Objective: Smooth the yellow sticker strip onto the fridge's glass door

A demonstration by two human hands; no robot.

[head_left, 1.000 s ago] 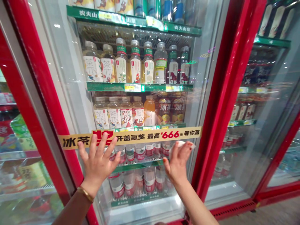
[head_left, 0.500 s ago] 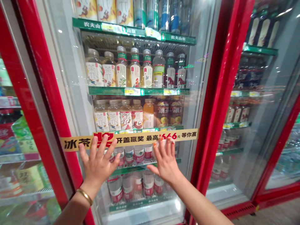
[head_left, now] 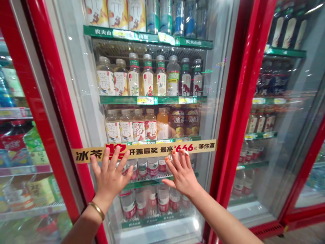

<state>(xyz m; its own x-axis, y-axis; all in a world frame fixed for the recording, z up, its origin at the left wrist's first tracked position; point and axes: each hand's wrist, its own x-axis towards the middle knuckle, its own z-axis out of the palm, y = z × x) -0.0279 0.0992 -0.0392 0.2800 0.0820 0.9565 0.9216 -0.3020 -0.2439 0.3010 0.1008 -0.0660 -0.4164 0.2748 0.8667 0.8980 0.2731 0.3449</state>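
My left hand (head_left: 111,181), with a gold bangle (head_left: 96,210) at the wrist, is spread open before the glass door (head_left: 83,74) of a drinks fridge. Its fingertips overlap the left part of a yellow strip (head_left: 143,151) printed with black and red characters. Farther right, my right hand (head_left: 183,176) lies with fingers stretched out and thumb apart, its orange-nailed tips at the strip's lower edge. A bit of something white shows by those fingertips; I cannot make out what it is. Whether the palms touch the glass is hidden.
Behind the glass, green-edged shelves (head_left: 152,100) carry rows of bottles (head_left: 147,76) and cartons (head_left: 117,15). Red door frames (head_left: 233,122) stand on both sides. More fridges with drinks (head_left: 261,123) are to the right and left.
The view has shifted slightly, so the fridge and both hands sit a little farther right in the picture. Against the yellow strip, the hands stay in nearly the same places.
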